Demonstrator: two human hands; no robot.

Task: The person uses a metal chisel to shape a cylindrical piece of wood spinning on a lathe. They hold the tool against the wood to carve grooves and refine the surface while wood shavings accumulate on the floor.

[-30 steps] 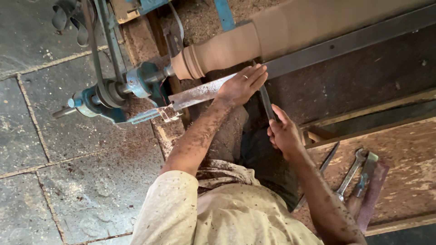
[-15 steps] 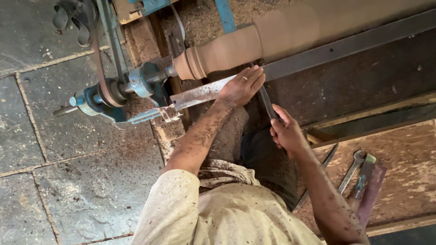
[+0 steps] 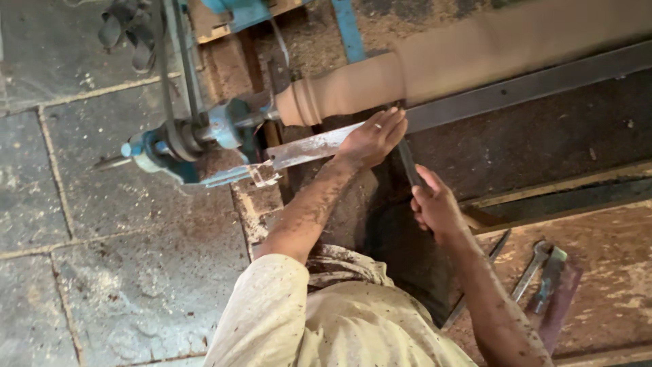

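Note:
A long tan wooden workpiece (image 3: 435, 68) is mounted in a lathe, its narrow beaded end at the blue headstock (image 3: 204, 132). My left hand (image 3: 373, 136) rests on the long metal tool rest (image 3: 516, 92), fingers pressing the tip of a dark turning chisel (image 3: 407, 160) against the wood. My right hand (image 3: 435, 204) grips the chisel's handle lower down. Both forearms are speckled with sawdust.
A drive belt (image 3: 170, 75) runs up from the headstock pulley. Wrenches and a flat tool (image 3: 540, 272) lie on the wooden board at the right. Sawdust covers the stone floor (image 3: 102, 258) on the left. A blue frame post (image 3: 350, 30) stands behind the workpiece.
Both hands keep their hold on the chisel; the view has shifted slightly, and the hands sit marginally lower left along the rest.

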